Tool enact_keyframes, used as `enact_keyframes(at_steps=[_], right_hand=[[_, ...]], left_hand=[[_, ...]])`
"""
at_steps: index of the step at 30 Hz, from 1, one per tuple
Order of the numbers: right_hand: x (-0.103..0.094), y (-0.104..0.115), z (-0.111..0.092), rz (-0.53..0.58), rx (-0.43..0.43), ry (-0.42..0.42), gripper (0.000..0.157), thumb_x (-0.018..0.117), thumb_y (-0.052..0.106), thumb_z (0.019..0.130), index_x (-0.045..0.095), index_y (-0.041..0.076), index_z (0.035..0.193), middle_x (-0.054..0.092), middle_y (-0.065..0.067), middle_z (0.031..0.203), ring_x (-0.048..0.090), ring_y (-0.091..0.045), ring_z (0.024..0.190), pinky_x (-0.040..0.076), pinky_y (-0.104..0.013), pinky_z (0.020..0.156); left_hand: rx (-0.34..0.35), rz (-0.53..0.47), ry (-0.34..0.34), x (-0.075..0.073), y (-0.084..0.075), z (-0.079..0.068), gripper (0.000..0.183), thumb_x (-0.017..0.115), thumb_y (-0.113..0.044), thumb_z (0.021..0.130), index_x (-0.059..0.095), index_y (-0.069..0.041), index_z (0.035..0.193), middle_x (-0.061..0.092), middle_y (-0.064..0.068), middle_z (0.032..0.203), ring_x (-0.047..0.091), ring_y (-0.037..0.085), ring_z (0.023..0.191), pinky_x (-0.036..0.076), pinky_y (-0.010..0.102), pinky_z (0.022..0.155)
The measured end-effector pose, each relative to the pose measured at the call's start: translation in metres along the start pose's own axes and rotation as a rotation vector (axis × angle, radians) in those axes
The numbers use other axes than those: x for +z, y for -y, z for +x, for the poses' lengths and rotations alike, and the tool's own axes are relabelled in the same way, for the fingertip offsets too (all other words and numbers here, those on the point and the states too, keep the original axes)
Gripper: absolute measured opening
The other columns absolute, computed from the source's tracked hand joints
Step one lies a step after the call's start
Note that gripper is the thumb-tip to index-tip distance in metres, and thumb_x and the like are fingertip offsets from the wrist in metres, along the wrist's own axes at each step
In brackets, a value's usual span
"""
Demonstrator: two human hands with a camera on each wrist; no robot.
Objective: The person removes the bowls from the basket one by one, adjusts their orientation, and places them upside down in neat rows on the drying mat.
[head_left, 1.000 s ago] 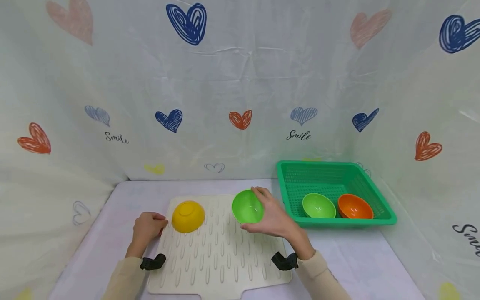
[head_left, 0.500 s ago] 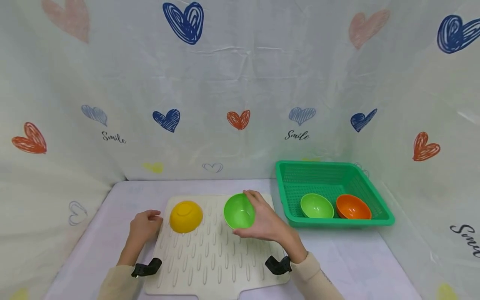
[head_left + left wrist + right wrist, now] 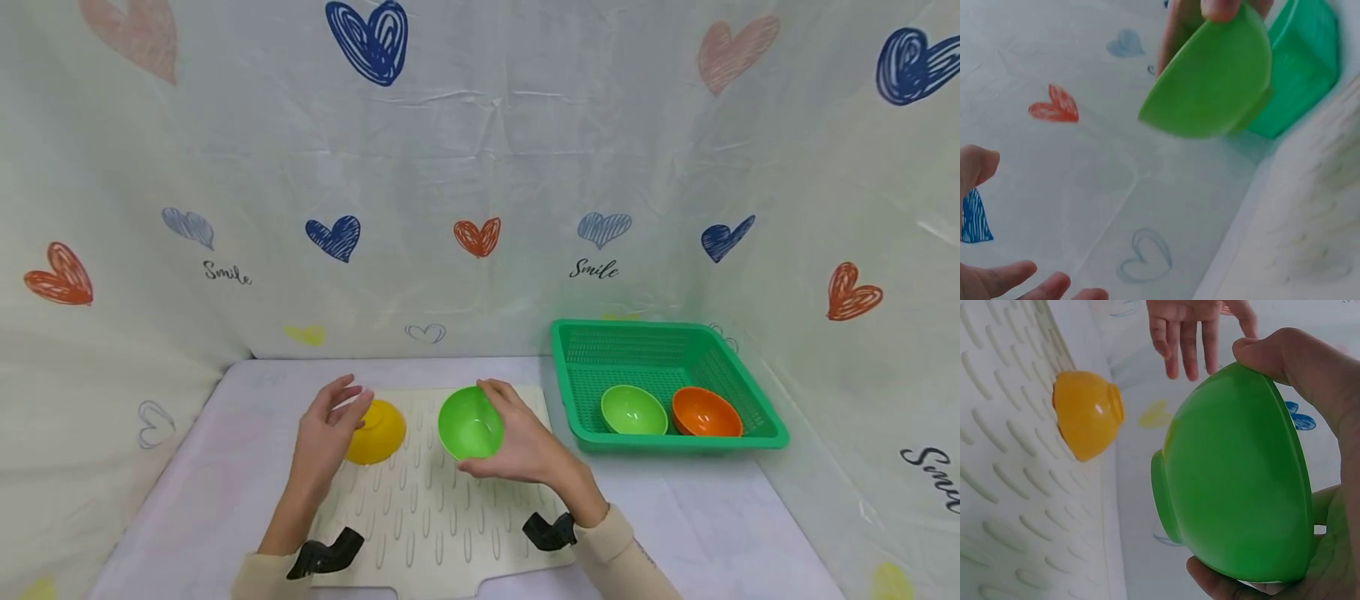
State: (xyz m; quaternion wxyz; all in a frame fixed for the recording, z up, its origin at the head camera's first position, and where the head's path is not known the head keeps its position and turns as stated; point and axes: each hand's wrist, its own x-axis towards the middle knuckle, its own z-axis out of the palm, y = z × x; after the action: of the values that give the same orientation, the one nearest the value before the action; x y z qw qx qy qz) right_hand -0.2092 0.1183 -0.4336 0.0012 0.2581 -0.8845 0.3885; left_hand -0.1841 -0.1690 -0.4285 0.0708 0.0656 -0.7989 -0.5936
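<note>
My right hand point(image 3: 517, 437) grips a green bowl point(image 3: 469, 423) by its rim, thumb on one side and fingers on the other. The bowl is held tilted above the cream ridged board point(image 3: 442, 533), its inside facing the head camera. A yellow bowl point(image 3: 384, 435) lies upside down on the board's far left part; the right wrist view shows its foot ring. My left hand point(image 3: 324, 429) is raised in front of the yellow bowl and covers part of it in the head view. Its fingers point(image 3: 1010, 275) are spread and hold nothing, apart from the green bowl.
At the back right stands a green plastic basket point(image 3: 675, 443). A light green bowl point(image 3: 634, 412) and an orange bowl point(image 3: 707, 413) sit upright inside it. A white cloth covers the table point(image 3: 675, 517). Heart-printed sheeting point(image 3: 480, 125) hangs behind and at both sides.
The left hand has lifted from the board's left edge and moved right, in front of the yellow bowl. The right hand has carried the green bowl slightly left.
</note>
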Motion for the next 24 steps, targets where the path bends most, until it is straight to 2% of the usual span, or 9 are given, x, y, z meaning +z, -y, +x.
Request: enact_keyframes(at_steps=[2,5,8,13,18,24], right_hand=[[0.001,0.001,0.000,-0.001,-0.009,0.002,0.114,0.091,0.047,0.067,0.036,0.009,0.159,0.039,-0.011,0.158,0.057,-0.028,0.128,0.057,-0.045,0.093],[0.002,0.004,0.000,0.001,-0.022,0.008,0.113,0.091,0.046,0.068,0.036,0.009,0.159,0.039,-0.011,0.157,0.057,-0.028,0.127,0.058,-0.044,0.092],[0.003,0.006,0.000,0.012,-0.023,0.021,0.112,0.091,0.045,0.068,0.036,0.010,0.159,0.039,-0.011,0.157,0.057,-0.026,0.126,0.058,-0.043,0.091],[0.004,0.009,-0.001,0.038,-0.031,0.038,0.112,0.091,0.043,0.069,0.035,0.008,0.159,0.038,-0.012,0.158,0.057,-0.025,0.125,0.058,-0.042,0.093],[0.004,0.010,-0.001,0.038,-0.051,0.040,0.113,0.091,0.044,0.069,0.035,0.006,0.159,0.038,-0.013,0.158,0.058,-0.025,0.124,0.058,-0.041,0.093],[0.005,0.010,-0.002,0.035,-0.069,0.043,0.113,0.091,0.044,0.069,0.035,0.004,0.159,0.038,-0.014,0.158,0.058,-0.025,0.124,0.058,-0.039,0.094]], left_hand=[[-0.006,-0.081,0.094,0.014,-0.004,-0.005,0.063,0.058,-0.044,0.104,0.039,-0.013,0.156,0.050,0.018,0.153,0.056,0.037,0.134,0.056,0.023,0.097],[-0.045,-0.193,0.227,0.033,-0.003,-0.011,0.064,0.052,-0.043,0.107,0.035,-0.008,0.158,0.046,0.023,0.156,0.051,0.041,0.140,0.054,0.042,0.105],[-0.104,-0.271,0.303,0.048,0.003,-0.016,0.067,0.048,-0.046,0.107,0.036,-0.001,0.156,0.048,0.026,0.153,0.051,0.043,0.139,0.055,0.046,0.103],[-0.184,-0.305,0.401,0.064,0.014,-0.020,0.072,0.045,-0.058,0.105,0.052,0.002,0.145,0.064,0.021,0.136,0.067,0.033,0.121,0.059,0.046,0.096],[-0.234,-0.351,0.533,0.070,0.019,-0.021,0.079,0.038,-0.065,0.104,0.057,0.002,0.140,0.072,0.009,0.118,0.070,0.022,0.105,0.057,0.042,0.094],[-0.250,-0.390,0.589,0.072,0.023,-0.020,0.080,0.033,-0.067,0.104,0.056,0.001,0.140,0.074,0.003,0.108,0.069,0.019,0.099,0.056,0.034,0.091]])
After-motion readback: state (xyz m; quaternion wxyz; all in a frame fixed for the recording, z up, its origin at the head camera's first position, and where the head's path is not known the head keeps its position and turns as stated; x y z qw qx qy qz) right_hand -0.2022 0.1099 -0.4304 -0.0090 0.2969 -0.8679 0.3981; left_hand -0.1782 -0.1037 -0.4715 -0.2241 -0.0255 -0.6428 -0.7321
